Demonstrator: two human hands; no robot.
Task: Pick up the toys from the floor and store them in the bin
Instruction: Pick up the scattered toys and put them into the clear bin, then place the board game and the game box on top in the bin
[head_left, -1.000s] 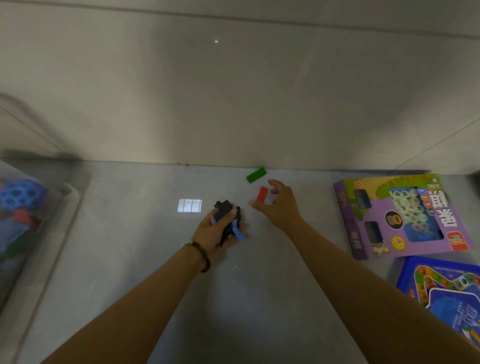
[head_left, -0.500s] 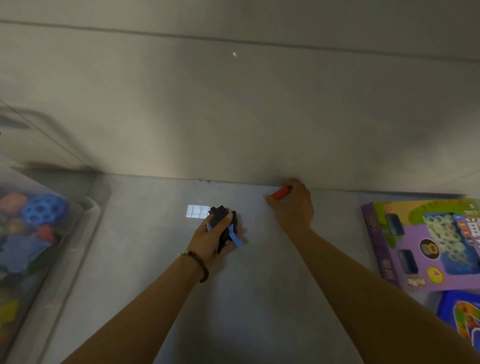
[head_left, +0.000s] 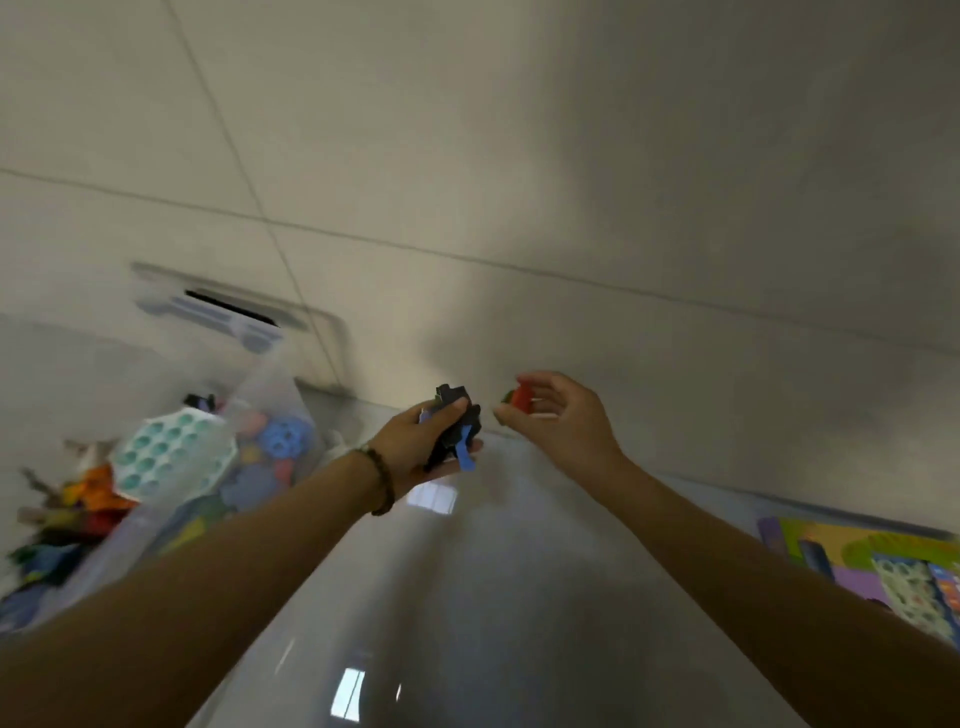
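My left hand (head_left: 415, 449) grips a bundle of black and blue toy pieces (head_left: 456, 431), raised above the floor. My right hand (head_left: 558, 415) pinches a red block (head_left: 521, 397), with a sliver of green block (head_left: 505, 397) showing just beside it in the same fingers. The two hands are close together at mid-frame. The clear plastic bin (head_left: 291, 395) stands to the left, holding several colourful toys, among them a teal bubble pad (head_left: 171, 452) and a blue holed ball (head_left: 283, 436).
The bin's clear lid (head_left: 234, 312) leans against the tiled wall behind it. A purple and green game box (head_left: 883, 566) lies on the glossy grey floor (head_left: 493, 597) at the right edge.
My right hand has lifted the red and green blocks off the floor by the wall. Both hands rose, and the view swung left, bringing the bin into frame.
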